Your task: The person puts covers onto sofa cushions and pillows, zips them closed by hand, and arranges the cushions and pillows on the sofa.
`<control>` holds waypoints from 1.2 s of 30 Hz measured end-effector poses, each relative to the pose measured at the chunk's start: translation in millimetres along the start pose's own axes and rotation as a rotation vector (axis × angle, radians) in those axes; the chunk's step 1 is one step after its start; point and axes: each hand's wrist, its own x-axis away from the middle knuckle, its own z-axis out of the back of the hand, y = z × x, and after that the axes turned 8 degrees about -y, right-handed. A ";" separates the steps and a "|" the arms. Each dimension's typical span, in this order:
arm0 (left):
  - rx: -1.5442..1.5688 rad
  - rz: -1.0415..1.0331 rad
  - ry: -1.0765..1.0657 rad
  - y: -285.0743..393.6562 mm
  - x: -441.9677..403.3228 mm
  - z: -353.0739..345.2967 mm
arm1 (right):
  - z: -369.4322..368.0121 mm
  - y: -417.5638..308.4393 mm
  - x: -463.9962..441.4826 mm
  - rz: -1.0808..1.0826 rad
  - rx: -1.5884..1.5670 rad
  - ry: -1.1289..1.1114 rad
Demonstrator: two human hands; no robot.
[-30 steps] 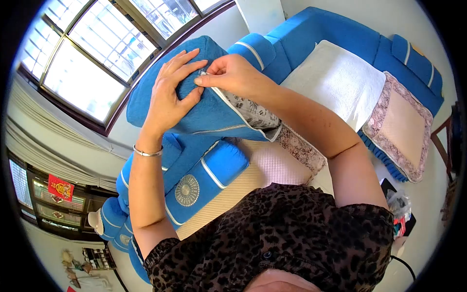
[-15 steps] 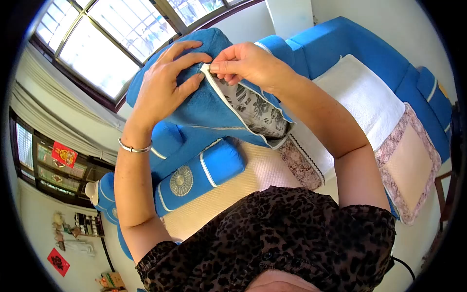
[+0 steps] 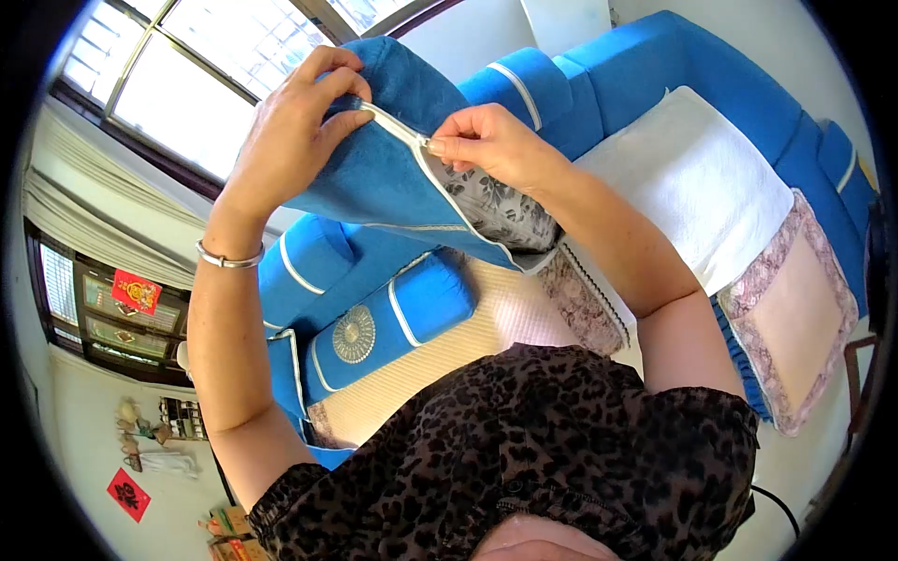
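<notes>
while the left hand (image 3: 292, 126) grips the blue cover (image 3: 383, 182), the right hand (image 3: 496, 147) pinches its zipper pull (image 3: 424, 141).

wht cover (image 3: 697, 178) on blue sofa (image 3: 636, 70) nr pink-edged pad (image 3: 795, 304), bolster (image 3: 385, 325) w/ round medallion (image 3: 354, 334), red wall sign (image 3: 128, 496).

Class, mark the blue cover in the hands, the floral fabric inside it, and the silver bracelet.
Blue cover (image 3: 385, 182), head view: its outer surface.
Floral fabric (image 3: 508, 213), head view: its exposed middle.
Silver bracelet (image 3: 230, 263), head view: its band.
</notes>
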 end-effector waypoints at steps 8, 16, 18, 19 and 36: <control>-0.541 -0.183 0.123 28.1 -13.7 -15.7 | 10.4 28.9 -0.9 0.045 -0.037 0.026; -0.532 -0.246 -0.083 40.1 -19.6 -28.6 | 9.1 21.3 3.8 0.047 -0.030 0.007; -0.562 -0.260 -0.110 40.0 -17.5 -31.0 | 7.7 21.9 4.5 0.043 -0.018 -0.001; -0.585 -0.261 -0.131 40.5 -17.6 -32.5 | 8.4 22.2 4.8 0.049 -0.021 -0.004; -0.425 -0.180 -0.160 10.4 15.4 6.7 | -7.0 71.3 21.4 -0.111 -0.012 -0.043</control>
